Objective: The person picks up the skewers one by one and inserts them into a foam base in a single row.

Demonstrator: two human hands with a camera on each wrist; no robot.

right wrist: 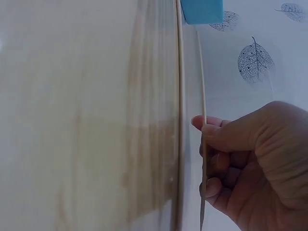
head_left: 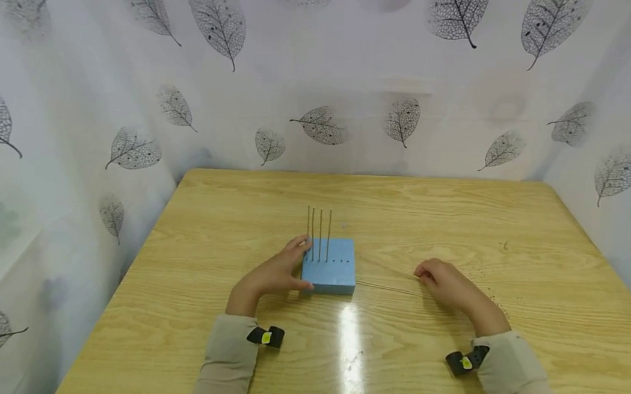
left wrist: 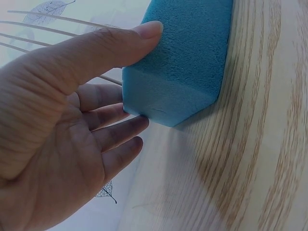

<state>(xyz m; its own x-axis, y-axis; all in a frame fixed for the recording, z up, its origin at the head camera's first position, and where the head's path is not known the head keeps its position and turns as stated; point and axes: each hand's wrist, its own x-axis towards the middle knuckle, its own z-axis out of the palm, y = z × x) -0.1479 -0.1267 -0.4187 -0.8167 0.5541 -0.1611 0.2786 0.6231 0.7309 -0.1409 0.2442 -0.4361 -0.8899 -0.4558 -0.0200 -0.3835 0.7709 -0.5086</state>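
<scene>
While the left hand (head_left: 274, 274) rests with straight fingers against the left side of the blue foam block (head_left: 329, 266) at frame centre, four sticks (head_left: 318, 233) stand upright in the block's far row. Right of centre, the right hand (head_left: 445, 281) pinches a thin stick (head_left: 388, 286) lying low along the table (head_left: 508, 245), apparently touching it. Its long axis points left toward the block, near the right hand. Open tabletop surrounds both, edges well apart.
</scene>
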